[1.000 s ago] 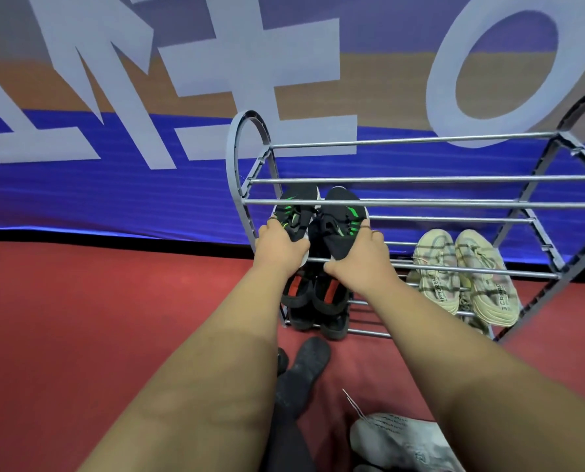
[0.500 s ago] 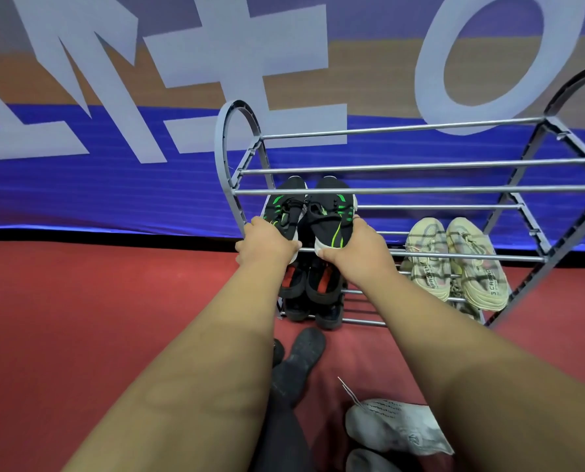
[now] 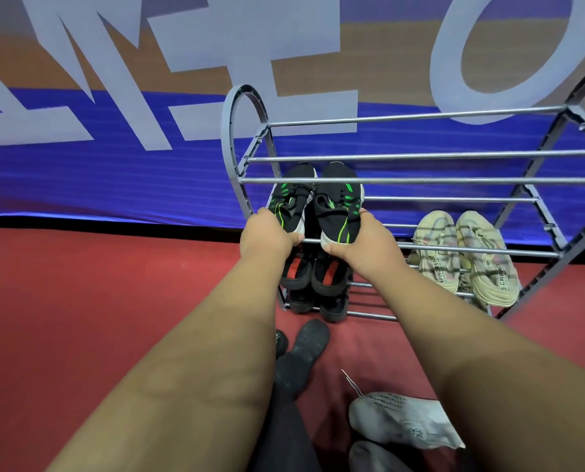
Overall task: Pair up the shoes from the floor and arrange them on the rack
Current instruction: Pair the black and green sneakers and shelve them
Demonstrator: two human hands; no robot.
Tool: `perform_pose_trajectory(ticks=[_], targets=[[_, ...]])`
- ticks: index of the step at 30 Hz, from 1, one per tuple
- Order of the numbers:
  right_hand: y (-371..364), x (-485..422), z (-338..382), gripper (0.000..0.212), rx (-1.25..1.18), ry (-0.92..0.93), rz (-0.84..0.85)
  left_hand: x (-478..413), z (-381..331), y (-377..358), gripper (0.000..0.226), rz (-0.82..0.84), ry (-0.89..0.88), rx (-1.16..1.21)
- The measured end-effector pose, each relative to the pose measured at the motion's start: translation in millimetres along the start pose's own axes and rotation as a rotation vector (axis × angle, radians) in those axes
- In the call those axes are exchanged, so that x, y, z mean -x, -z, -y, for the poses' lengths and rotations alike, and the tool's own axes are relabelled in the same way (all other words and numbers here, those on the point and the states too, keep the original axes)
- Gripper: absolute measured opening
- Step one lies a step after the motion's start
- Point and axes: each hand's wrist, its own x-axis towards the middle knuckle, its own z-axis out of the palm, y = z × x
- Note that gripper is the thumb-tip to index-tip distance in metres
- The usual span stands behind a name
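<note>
A grey metal shoe rack (image 3: 420,180) stands against the banner wall. On its middle tier, at the left end, lies a pair of black sneakers with green accents. My left hand (image 3: 267,233) grips the heel of the left black sneaker (image 3: 289,202), and my right hand (image 3: 362,241) grips the heel of the right black sneaker (image 3: 339,206). Below them, on the bottom tier, sits a black and red pair of shoes (image 3: 315,284). A beige pair of sneakers (image 3: 465,257) rests at the right of the lower tier.
Red carpet (image 3: 97,301) covers the floor. My legs stretch toward the rack, one foot in a dark sock (image 3: 308,342). A white sock-like shoe (image 3: 396,417) lies on the floor at the lower right. The rack's top tier is bare.
Both hands have pushed the black and green sneakers a little deeper onto the middle tier. The view has shifted slightly.
</note>
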Motion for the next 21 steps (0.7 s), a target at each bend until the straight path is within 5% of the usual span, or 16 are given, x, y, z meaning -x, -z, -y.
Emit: perform_pose_trajectory(ticks=[6, 13, 21], targets=[[8.9, 2.7, -1.9, 0.070, -0.013, 0.042, 0.062, 1.8, -7.2, 6.7, 0.074, 0.074, 0.022, -0.036], [23.4, 20.8, 5.3, 0.042, 0.125, 0.069, 0.080, 12.5, -5.8, 17.6, 0.043, 0.019, -0.027, -0.114], [47.5, 56.1, 23.6, 0.066, -0.044, 0.070, 0.250, 50.9, 6.4, 31.0, 0.050, 0.226, -0.080, -0.115]])
